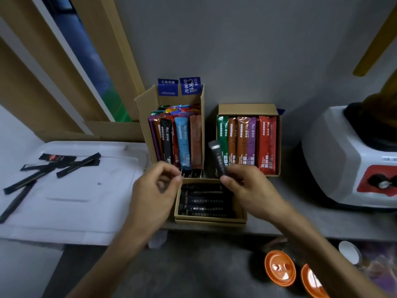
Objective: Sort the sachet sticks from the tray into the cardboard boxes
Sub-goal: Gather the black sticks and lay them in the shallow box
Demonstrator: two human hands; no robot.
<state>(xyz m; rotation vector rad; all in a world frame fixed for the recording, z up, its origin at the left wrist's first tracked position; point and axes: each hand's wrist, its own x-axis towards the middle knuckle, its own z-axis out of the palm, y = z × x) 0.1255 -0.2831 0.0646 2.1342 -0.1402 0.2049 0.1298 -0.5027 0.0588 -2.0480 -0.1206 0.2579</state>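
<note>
My right hand (247, 188) pinches a black sachet stick (219, 161) by its lower end and holds it upright over the near cardboard box (209, 221), which holds several black sticks lying flat. My left hand (154, 190) hovers beside that box with fingers curled and nothing in them. Several thin black sticks (78, 165) lie on the white tray (90, 203) at the left. Behind stand a tall box (148, 100) of coloured sachets and a lower box (247, 109) with green, orange, purple and red sachets.
A white and red appliance (352, 160) stands at the right on the grey counter (279, 229). Two orange lids (279, 267) and a white cup (349, 251) lie lower right. A grey wall is right behind the boxes.
</note>
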